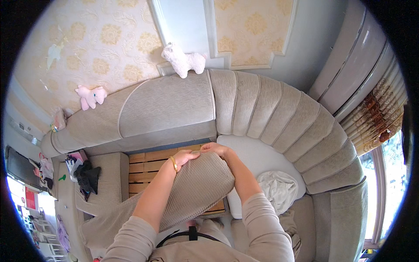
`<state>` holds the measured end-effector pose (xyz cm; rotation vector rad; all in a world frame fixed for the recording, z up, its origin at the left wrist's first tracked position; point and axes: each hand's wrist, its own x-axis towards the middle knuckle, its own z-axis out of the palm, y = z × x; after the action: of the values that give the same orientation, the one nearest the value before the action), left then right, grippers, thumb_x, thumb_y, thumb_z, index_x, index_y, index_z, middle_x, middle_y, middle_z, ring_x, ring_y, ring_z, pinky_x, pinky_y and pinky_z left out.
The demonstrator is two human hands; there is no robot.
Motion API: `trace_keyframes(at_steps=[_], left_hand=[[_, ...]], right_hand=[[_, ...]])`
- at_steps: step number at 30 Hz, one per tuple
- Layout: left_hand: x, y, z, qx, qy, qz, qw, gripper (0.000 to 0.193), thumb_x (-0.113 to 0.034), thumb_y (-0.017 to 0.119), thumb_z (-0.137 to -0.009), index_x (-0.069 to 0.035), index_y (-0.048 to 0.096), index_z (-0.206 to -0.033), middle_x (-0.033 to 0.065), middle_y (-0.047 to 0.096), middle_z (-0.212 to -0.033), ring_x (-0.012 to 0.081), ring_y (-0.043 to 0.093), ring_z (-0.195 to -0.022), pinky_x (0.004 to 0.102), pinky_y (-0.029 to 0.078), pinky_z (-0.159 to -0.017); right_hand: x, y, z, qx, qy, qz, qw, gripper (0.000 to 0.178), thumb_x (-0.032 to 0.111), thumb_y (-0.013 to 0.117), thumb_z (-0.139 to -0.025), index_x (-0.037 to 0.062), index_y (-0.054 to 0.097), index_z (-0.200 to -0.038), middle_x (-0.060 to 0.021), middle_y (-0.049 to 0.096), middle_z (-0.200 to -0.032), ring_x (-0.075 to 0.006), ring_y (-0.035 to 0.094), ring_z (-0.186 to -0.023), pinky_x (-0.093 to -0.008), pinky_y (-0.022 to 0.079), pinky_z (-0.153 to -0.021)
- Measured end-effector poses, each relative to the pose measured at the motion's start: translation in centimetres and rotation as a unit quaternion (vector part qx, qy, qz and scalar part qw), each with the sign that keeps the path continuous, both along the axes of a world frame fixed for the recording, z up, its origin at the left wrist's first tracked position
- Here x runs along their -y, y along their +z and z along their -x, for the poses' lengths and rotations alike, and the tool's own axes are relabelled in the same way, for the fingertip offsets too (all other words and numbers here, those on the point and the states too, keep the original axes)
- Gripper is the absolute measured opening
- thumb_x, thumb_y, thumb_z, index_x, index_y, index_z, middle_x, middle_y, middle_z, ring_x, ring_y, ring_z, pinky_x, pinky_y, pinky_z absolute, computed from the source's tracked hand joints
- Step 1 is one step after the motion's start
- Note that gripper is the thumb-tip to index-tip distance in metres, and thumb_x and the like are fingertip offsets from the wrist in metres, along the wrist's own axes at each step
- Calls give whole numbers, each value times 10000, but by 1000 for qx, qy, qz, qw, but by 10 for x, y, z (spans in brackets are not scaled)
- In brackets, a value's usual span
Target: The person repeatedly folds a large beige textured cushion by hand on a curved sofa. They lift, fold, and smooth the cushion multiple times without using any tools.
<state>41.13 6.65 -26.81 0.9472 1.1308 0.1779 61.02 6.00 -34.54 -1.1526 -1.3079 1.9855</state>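
A long grey-beige ribbed cloth [192, 187], which looks like a sofa seat cover, hangs in front of me and trails down to the lower left. My left hand [187, 158], with a gold bracelet at the wrist, grips its far edge. Close beside it, my right hand [214, 149] has its fingers bent round the same edge near the far corner. Part of the right fingers is hidden behind the hand and cloth. Below the cloth, bare wooden slats [140, 168] of the sofa base show.
A curved grey sofa [168, 107] wraps round me. A white uncovered seat cushion [246, 150] fills its corner, with a crumpled white cloth [277, 187] on top. Dark clothing [88, 174] lies on the left seat. Plush toys, one white [187, 63] and one pink [91, 97], sit on the backrest.
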Motion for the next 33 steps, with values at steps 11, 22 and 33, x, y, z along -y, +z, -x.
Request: trace_keyframes(at_steps=[11, 22, 33], left_hand=[[8, -33, -10, -124, -84, -73, 986, 300, -294, 639, -866, -12, 634, -969, 66, 629, -842, 126, 578, -729, 269, 466, -628], [8, -4, 60, -65, -187, -50, 979, 616, -434, 643, -844, 90, 552, -1154, 124, 629, -1052, 198, 603, -928, 305, 476, -821], [-13, 10, 26, -413, -257, -469, 737, 420, -410, 509, -913, -2, 611, -936, 216, 646, -947, 375, 611, -895, 426, 468, -788]], right_hand=[[37, -66, -6, 146, -249, -40, 957, 339, 348, 645, -829, 18, 633, -749, -61, 615, -685, -102, 545, -670, -306, 454, -603], [43, -77, -1, 166, -271, -29, 948, 483, 460, 565, -866, -16, 645, -863, -113, 654, -774, -187, 595, -720, -344, 478, -699], [77, -156, -11, 156, -417, -71, 892, 302, 297, 559, -902, -1, 607, -917, -147, 614, -986, -260, 565, -905, -365, 457, -794]])
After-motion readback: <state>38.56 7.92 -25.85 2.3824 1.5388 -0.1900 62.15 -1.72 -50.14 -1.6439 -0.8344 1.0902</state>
